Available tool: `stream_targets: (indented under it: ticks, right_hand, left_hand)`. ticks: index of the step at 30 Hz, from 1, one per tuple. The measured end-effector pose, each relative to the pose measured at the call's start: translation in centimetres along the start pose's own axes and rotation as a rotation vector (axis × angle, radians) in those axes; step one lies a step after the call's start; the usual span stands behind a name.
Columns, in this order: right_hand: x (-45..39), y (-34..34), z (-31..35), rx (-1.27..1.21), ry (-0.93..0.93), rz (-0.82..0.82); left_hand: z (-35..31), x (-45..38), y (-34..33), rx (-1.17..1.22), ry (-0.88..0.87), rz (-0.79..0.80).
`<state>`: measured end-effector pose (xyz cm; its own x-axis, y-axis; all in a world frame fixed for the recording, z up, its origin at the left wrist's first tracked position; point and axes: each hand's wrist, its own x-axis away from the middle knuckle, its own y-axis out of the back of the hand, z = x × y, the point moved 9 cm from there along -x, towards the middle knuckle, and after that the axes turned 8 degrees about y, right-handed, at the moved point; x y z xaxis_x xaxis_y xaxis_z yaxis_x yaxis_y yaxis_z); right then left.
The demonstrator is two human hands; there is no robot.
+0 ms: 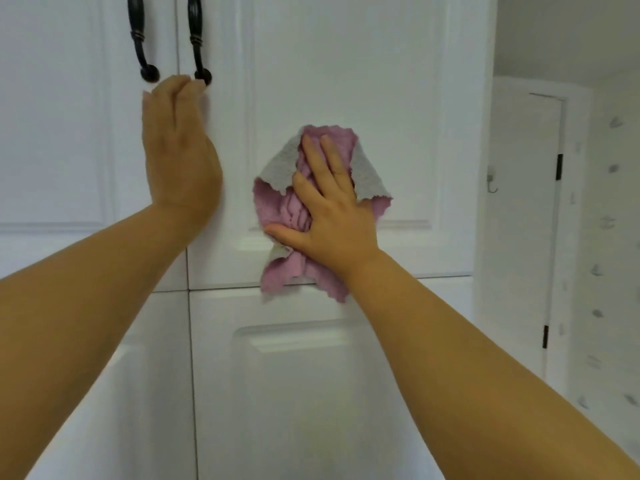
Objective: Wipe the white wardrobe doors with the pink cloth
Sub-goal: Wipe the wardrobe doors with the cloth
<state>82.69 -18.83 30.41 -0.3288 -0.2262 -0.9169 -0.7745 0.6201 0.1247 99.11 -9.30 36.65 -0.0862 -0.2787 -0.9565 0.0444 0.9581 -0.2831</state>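
The white wardrobe fills the view, with a right upper door (346, 81) and a left upper door (52, 133). A crumpled pink cloth (277, 209) with a grey backing lies flat against the lower part of the right upper door. My right hand (329, 209) presses on it with straight, spread fingers. My left hand (180, 150) rests flat, fingers straight and together, on the left edge of the same door, just below the black handles.
Two black curved handles (142, 36) (197, 39) hang beside the seam between the upper doors. Lower wardrobe doors (277, 393) sit below a horizontal gap. To the right stands a white room door (526, 220) with black hinges and a wall hook (491, 183).
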Motion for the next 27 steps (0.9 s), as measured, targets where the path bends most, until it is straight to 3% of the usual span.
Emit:
stream_targets:
  ticks: [5,10,16,18,20,25,27]
  right_hand:
    - [3.3,2.0,-6.9,0.034,-0.015,0.031]
    - [8.0,5.0,-13.0,0.164,-0.211,0.083]
    - [13.7,2.6,-7.3,0.103,-0.661,-0.115]
    - [13.6,1.4,-5.1,0.083,-0.714,-0.133]
    - [12.4,0.4,-2.5,0.056,-0.656,-0.118]
    - [9.2,-2.5,6.4,-0.082,-0.146,0.025]
    - [8.8,-2.5,6.7,-0.191,-0.093,0.002]
  left_hand:
    - [-0.4,1.2,0.0,-0.041,0.006,-0.012]
    - [-1.0,3.2,-0.8,-0.141,-0.028,0.019]
    - [-1.2,4.0,-1.6,-0.238,-0.029,0.125]
    - [-1.2,4.0,-1.7,-0.249,-0.021,0.15]
    - [-1.1,3.9,-1.7,-0.256,-0.02,0.161]
    - [-1.1,4.0,-1.7,-0.261,-0.011,0.196]
    - [-1.1,3.9,-1.6,-0.26,-0.013,0.205]
